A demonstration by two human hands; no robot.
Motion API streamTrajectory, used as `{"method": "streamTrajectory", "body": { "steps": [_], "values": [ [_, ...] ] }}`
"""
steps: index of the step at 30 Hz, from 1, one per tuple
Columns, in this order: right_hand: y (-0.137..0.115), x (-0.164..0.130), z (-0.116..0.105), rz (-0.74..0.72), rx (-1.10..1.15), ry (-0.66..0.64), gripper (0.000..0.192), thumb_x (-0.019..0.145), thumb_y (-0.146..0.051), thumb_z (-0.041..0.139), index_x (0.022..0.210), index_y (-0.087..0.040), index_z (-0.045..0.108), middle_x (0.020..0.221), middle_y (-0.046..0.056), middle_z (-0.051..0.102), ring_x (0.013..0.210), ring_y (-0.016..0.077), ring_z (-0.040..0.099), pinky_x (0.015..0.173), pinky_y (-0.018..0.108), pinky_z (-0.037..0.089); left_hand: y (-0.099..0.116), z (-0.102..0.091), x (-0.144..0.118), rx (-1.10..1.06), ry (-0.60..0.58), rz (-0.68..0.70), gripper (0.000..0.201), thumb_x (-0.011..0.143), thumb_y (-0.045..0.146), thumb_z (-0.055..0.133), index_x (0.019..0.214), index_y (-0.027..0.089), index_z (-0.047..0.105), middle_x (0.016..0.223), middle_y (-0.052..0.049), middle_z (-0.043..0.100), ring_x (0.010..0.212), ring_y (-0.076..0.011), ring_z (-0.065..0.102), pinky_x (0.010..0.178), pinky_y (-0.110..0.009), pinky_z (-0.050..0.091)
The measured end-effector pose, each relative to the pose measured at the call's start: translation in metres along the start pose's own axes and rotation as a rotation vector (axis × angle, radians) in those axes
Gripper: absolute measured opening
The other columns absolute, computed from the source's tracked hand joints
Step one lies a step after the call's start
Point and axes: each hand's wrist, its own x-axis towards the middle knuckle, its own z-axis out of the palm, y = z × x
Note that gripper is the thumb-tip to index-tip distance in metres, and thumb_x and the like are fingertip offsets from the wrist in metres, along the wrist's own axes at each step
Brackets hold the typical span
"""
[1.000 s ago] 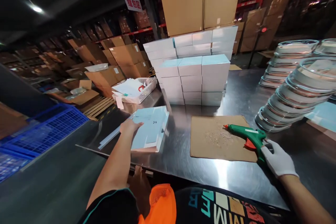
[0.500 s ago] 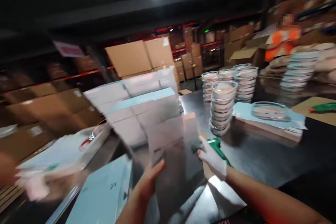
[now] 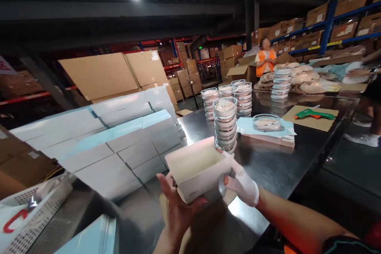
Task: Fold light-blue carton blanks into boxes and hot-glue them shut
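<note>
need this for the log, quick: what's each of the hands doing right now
Left hand: bare, closed on the white box from below.
Right hand: white-gloved, closed on the same box's right side.

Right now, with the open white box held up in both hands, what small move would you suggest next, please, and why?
Probably lower the white box onto the steel table: both hands, left hand and gloved right hand, hold it in the air, open and seemingly empty.

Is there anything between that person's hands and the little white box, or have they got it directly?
Nothing visible stands between them. The bare left hand cups the open white box from below, and the gloved right hand touches its right side, above the steel table.
</note>
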Motion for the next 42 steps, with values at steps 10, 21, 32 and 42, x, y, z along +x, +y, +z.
{"method": "streamTrajectory", "body": {
  "steps": [10,21,32,42],
  "values": [
    [0.009,0.030,0.024,0.144,-0.302,0.398,0.028,0.078,-0.047,0.070,0.087,-0.021,0.065,0.083,0.002,0.068,0.082,0.0220,0.062,0.076,0.034,0.053,0.030,-0.014,0.012,-0.163,0.032,0.189,0.058,0.091,0.059,0.076,0.131,0.021,0.060,0.126,-0.015,0.064,0.112,-0.0284,0.070,0.087,-0.035,0.060],
    [0.021,0.037,0.015,0.069,-0.250,0.402,0.036,0.079,-0.050,0.072,0.099,-0.024,0.058,0.094,0.003,0.068,0.090,0.0235,0.063,0.079,0.034,0.053,0.037,-0.021,0.032,-0.293,-0.159,0.162,0.034,0.093,0.052,0.077,0.094,0.018,0.077,0.112,-0.011,0.060,0.103,-0.0261,0.066,0.091,-0.036,0.056],
    [0.021,0.043,0.019,-0.021,-0.187,0.330,0.070,0.080,-0.031,0.069,0.146,-0.023,0.047,0.121,0.010,0.074,0.116,0.0270,0.069,0.095,0.040,0.057,0.020,-0.008,0.022,-0.405,-0.091,0.167,0.049,0.089,0.059,0.079,0.123,0.025,0.074,0.114,-0.011,0.067,0.110,-0.0274,0.065,0.090,-0.036,0.054],
    [0.078,0.042,-0.075,0.539,-1.183,-0.108,0.030,0.070,-0.034,0.083,0.094,-0.018,0.076,0.096,0.017,0.080,0.093,0.0351,0.078,0.082,0.040,0.057,0.026,-0.030,0.038,-0.367,0.095,-0.227,0.063,0.076,0.077,0.080,0.105,0.021,0.077,0.104,-0.009,0.071,0.104,-0.0282,0.067,0.091,-0.037,0.052]
  ]
}}
